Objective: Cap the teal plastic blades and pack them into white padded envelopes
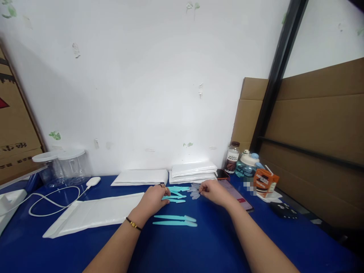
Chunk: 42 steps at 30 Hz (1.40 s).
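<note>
Several turquoise eyebrow razors [180, 188] lie in a loose group on the blue table. My left hand [155, 198] is closed over their handle ends, fingers pinched on a razor. To the right of the blades is a small fan of clear plastic caps [195, 191]. My right hand [212, 190] has its fingertips pinched together on the near edge of these caps; the exact grip is partly hidden. Closer to me, two more razors [174, 223] lie side by side, their blade ends pointing right and seemingly capped.
White padded mailers [193, 169] are stacked by the wall, with another mailer [96, 212] at left. A phone [236, 195], brown-capped bottle [232, 157], drink carton [265, 182] and black item [283, 209] sit right. Clear jars [74, 167] and a white cable [54, 207] lie left.
</note>
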Each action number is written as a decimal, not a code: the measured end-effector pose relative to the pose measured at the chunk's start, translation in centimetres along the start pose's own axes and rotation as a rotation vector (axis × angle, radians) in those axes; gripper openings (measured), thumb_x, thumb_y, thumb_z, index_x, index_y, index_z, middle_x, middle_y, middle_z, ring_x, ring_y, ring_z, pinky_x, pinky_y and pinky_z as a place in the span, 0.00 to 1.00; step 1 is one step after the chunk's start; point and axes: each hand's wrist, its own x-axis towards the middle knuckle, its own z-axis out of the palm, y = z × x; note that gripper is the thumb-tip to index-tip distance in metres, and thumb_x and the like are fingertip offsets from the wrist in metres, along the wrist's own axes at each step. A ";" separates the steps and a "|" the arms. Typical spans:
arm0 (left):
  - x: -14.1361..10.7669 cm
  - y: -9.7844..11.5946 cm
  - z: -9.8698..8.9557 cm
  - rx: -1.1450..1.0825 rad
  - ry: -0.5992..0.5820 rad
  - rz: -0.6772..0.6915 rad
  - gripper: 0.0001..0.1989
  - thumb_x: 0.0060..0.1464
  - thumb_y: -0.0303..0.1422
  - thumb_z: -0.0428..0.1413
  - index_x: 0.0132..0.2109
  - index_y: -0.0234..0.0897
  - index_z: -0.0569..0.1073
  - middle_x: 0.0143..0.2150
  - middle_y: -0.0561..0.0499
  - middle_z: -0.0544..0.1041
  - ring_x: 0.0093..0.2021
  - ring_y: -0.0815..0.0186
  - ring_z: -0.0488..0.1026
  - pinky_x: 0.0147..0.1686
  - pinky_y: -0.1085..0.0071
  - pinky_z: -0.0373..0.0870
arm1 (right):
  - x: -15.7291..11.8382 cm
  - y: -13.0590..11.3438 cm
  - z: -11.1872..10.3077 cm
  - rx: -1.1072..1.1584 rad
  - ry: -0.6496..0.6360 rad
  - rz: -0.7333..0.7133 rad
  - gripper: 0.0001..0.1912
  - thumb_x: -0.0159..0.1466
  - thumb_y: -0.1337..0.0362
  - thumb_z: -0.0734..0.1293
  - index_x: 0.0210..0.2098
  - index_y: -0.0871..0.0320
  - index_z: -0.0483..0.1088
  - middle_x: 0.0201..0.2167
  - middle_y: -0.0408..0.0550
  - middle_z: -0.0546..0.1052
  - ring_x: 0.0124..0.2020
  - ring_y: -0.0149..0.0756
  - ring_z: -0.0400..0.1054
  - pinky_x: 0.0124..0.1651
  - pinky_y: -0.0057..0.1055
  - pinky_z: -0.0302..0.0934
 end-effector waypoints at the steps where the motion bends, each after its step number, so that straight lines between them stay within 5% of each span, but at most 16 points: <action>1: 0.0 -0.2 0.0 0.017 -0.010 0.004 0.09 0.48 0.34 0.54 0.38 0.41 0.73 0.39 0.50 0.73 0.40 0.63 0.69 0.39 0.71 0.60 | 0.1 0.2 0.0 -0.044 0.017 -0.019 0.08 0.50 0.73 0.63 0.27 0.60 0.73 0.23 0.45 0.74 0.25 0.31 0.65 0.28 0.24 0.56; 8: 0.0 0.4 -0.3 0.048 -0.037 0.075 0.08 0.52 0.32 0.51 0.31 0.39 0.74 0.32 0.51 0.75 0.34 0.65 0.70 0.34 0.72 0.59 | 0.5 0.8 1.6 -0.136 -0.057 -0.190 0.09 0.50 0.74 0.64 0.28 0.59 0.73 0.28 0.46 0.72 0.29 0.32 0.64 0.33 0.25 0.56; 18: -0.2 1.1 -0.7 0.025 -0.053 0.100 0.11 0.54 0.33 0.48 0.31 0.38 0.74 0.33 0.51 0.77 0.33 0.66 0.70 0.35 0.73 0.59 | 0.5 1.0 2.7 0.158 -0.243 -0.004 0.07 0.47 0.71 0.68 0.28 0.60 0.70 0.23 0.41 0.72 0.23 0.27 0.64 0.25 0.21 0.55; 26: 0.0 1.0 0.1 -0.027 -0.054 0.100 0.10 0.53 0.33 0.48 0.30 0.38 0.73 0.31 0.51 0.76 0.33 0.66 0.70 0.34 0.73 0.59 | 0.6 -0.5 3.4 0.206 -0.144 -0.062 0.04 0.48 0.72 0.67 0.25 0.60 0.72 0.21 0.41 0.73 0.23 0.28 0.65 0.26 0.22 0.58; 35: -0.1 1.9 0.8 -0.184 -0.151 0.143 0.10 0.51 0.33 0.48 0.32 0.38 0.74 0.30 0.52 0.75 0.30 0.69 0.69 0.29 0.75 0.59 | 0.2 -1.0 3.0 0.245 -0.303 -0.081 0.06 0.48 0.65 0.69 0.27 0.60 0.75 0.21 0.43 0.75 0.24 0.31 0.68 0.26 0.23 0.58; 42: 0.3 -0.1 0.6 -0.025 0.037 0.033 0.10 0.50 0.34 0.53 0.40 0.41 0.73 0.41 0.49 0.73 0.42 0.62 0.67 0.42 0.71 0.61 | 0.9 0.7 1.4 -0.014 0.078 -0.061 0.09 0.52 0.72 0.63 0.28 0.59 0.74 0.28 0.46 0.74 0.28 0.32 0.66 0.32 0.25 0.57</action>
